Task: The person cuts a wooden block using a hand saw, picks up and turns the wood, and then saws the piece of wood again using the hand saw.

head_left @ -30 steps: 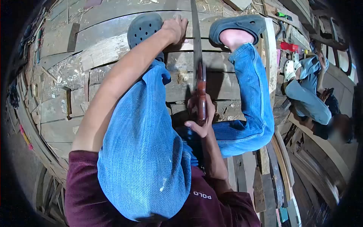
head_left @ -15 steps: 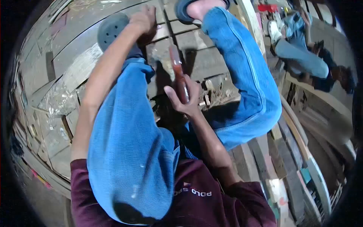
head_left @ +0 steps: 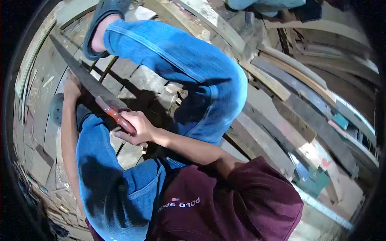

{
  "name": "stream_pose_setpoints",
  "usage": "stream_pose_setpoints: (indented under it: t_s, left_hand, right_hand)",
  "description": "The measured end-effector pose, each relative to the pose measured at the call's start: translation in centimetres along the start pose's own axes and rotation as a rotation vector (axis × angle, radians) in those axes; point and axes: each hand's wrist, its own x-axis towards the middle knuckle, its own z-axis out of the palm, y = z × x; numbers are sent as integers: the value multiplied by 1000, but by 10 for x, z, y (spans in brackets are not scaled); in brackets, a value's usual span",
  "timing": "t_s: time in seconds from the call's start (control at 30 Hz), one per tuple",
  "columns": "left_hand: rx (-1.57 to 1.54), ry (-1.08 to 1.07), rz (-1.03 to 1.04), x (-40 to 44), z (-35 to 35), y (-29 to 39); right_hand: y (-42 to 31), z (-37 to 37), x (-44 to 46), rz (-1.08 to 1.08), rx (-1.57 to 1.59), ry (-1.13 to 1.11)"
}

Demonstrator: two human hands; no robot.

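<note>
A handsaw [head_left: 86,76] with a dark, tapering blade slants from the upper left toward my lap. My right hand [head_left: 138,126] is closed around its reddish-brown handle [head_left: 118,117]. On the far side of the blade, my left hand [head_left: 71,85] rests on the wooden boards [head_left: 42,132], close to the tip of one clog [head_left: 57,109]. Its fingers look stretched out, though they are slightly blurred and partly shaded. The blade passes right beside that hand; whether its teeth touch wood I cannot tell.
My bent legs in blue jeans [head_left: 177,56] frame the work area, and the other clog [head_left: 98,28] stands near the blade. Dark gaps run between the boards. Wood strips and offcuts [head_left: 281,108] lie on the right. Another person's legs [head_left: 267,5] show at the top.
My view has turned, so legs and boards sit further left. The saw, earlier pointing away and foreshortened, now shows its blade side-on beside my left hand. My right hand still grips it.
</note>
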Motion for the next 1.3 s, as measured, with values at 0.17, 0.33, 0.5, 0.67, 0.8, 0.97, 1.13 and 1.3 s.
stream_pose_setpoints:
  t_s: [0.17,0.33,0.5,0.67,0.8,0.97,1.13,1.3]
  left_hand:
    - [49,-223,-350,-18,-98,115]
    - [15,-53,-229,-48,-107,100]
    - [-45,-20,-276,-49,-107,100]
    - [-4,-79,-305,-48,-102,102]
    - [2,-74,-274,-46,-103,99]
    - [15,-146,-278,-42,-97,98]
    - [-3,-72,-307,-47,-100,99]
    - [-16,-82,-280,-47,-104,101]
  right_hand:
    - [4,-18,8,-62,-11,-13]
    - [-26,1,-4,60,-22,-58]
    - [1,-11,0,5,30,75]
    - [24,-13,-8,94,238,130]
    - [21,-15,-1,48,175,84]
    - [18,1,21,-69,-49,71]
    - [37,-8,-26,31,-41,40]
    - [46,9,-6,175,52,95]
